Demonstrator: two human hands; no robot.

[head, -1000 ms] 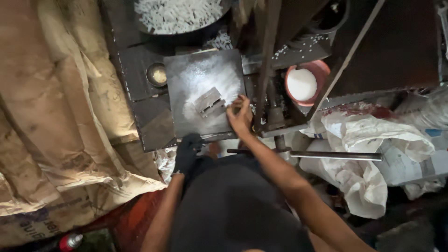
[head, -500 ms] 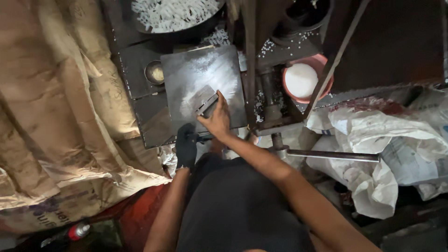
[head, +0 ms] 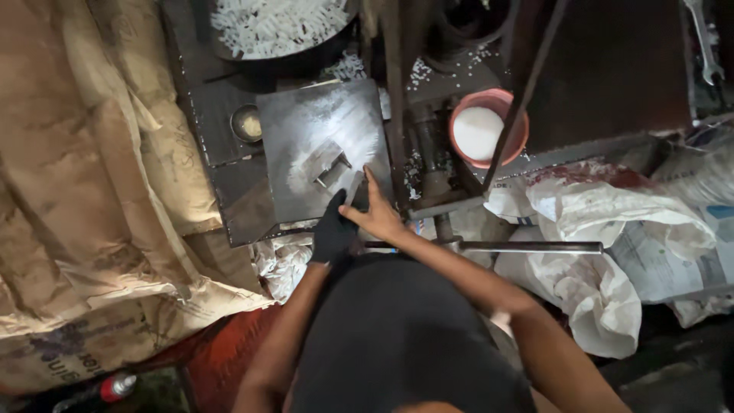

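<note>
On the powder-dusted steel plate [head: 306,145] lies a small metal block [head: 327,164], probably heavy, rigid and slick, best gripped by its sides; the bare right hand [head: 378,218] spreads open beside the gloved left hand [head: 333,229], loosely curled, holding nothing.

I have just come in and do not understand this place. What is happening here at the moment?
A person stands over a dusty metal plate on a dark workbench. The left hand, in a black glove, rests at the plate's near edge. The bare right hand lies beside it, fingers reaching towards a small metal block on the plate. A pink bowl of white powder stands to the right.
</note>
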